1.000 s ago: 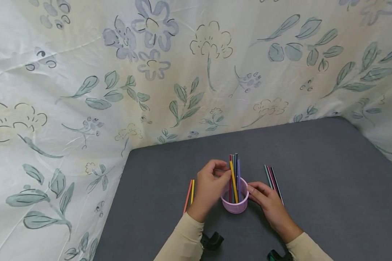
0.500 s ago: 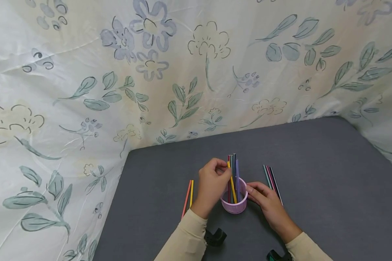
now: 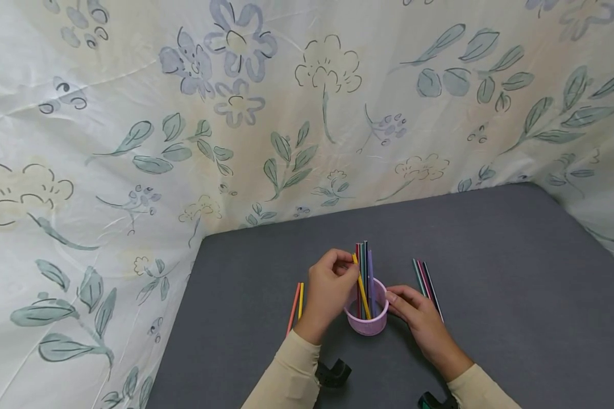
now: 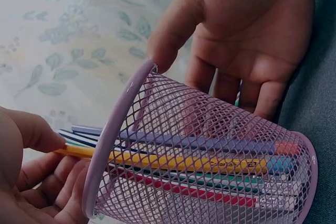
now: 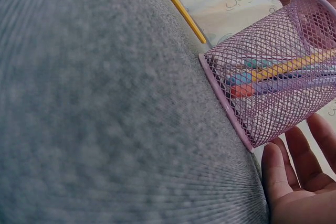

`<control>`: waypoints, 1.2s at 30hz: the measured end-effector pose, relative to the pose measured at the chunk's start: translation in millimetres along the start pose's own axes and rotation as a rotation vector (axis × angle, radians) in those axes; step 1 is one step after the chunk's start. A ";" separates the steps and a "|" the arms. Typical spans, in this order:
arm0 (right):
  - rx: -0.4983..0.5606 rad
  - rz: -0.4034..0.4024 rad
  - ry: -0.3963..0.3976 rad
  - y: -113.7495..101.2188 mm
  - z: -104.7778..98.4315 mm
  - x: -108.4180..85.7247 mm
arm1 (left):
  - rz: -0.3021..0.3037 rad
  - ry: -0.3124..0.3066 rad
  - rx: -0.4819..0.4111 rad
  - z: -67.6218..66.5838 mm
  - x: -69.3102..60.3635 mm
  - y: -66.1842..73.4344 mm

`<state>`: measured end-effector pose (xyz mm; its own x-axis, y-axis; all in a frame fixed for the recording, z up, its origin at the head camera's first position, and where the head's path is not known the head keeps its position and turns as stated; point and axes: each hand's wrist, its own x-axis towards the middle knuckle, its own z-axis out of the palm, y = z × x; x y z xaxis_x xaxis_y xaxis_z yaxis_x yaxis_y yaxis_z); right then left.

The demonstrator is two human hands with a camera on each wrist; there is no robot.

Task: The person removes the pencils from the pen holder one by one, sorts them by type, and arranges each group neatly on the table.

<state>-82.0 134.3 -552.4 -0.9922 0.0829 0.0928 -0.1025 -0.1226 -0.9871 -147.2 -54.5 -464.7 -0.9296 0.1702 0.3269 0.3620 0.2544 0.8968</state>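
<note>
A pink-purple mesh pencil cup [image 3: 366, 327] stands upright on the dark table, several colored pencils inside. My left hand [image 3: 328, 295] pinches the upper end of a yellow pencil [image 3: 361, 287], which leans left in the cup. Through the mesh in the left wrist view, this pencil's blue end [image 4: 282, 163] sits low in the cup. Beside it are a purple pencil [image 3: 370, 272] and a dark red pencil [image 4: 210, 189]. My right hand [image 3: 426, 329] holds the cup from the right, thumb at the rim and fingers along the outer wall.
An orange pencil [image 3: 293, 309] and another yellow pencil [image 3: 301, 298] lie left of my left hand, partly hidden. Several dark and pink pencils [image 3: 427, 284] lie behind my right hand. A floral cloth [image 3: 286, 113] hangs behind the grey table [image 3: 517, 272].
The yellow pencil's upper end has tilted left, away from the other pencils, with my left hand shifting slightly. My right hand has stayed at the cup.
</note>
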 end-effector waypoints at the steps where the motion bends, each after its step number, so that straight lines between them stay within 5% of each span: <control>1: 0.001 -0.002 0.000 0.1 0.0 0.2 | 0.010 -0.001 -0.006 -0.3 0.0 -0.9; 9: -0.003 -0.010 -0.003 1.3 -0.3 0.4 | 0.087 0.004 -0.082 -1.3 -2.2 -4.5; 18: 0.001 -0.010 -0.003 1.4 0.0 0.6 | 0.057 0.000 -0.209 -4.4 -6.3 3.4; 36: 0.010 -0.005 0.003 1.3 0.4 0.8 | 0.112 0.010 -0.253 -20.8 -4.2 5.9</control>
<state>-82.9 133.9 -553.6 -0.9914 0.0869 0.0977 -0.1087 -0.1315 -0.9853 -142.6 -73.6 -454.6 -0.8858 0.1738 0.4302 0.4350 -0.0113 0.9004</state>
